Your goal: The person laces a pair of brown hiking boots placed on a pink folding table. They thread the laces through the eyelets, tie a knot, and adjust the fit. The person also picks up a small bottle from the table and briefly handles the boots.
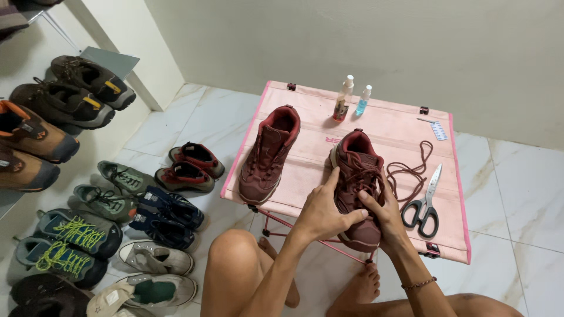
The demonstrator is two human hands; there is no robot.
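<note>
Both hands' fingers [367, 202] clasp the maroon shoe [358, 182] overhanging the pink table [405, 138] front edge.

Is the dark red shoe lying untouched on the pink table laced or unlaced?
Unlaced: the dark red shoe shows bare eyelets, and a loose dark red lace lies on the pink folding table.

Scissors [424, 202], spray bottles [343, 98], floor shoes [79, 232]

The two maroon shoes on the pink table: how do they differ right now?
The right shoe is laced and held by both hands, left hand and right hand. The left shoe shows no lace and lies untouched, angled slightly. Both are maroon, toes toward the person, on the pink table.
</note>
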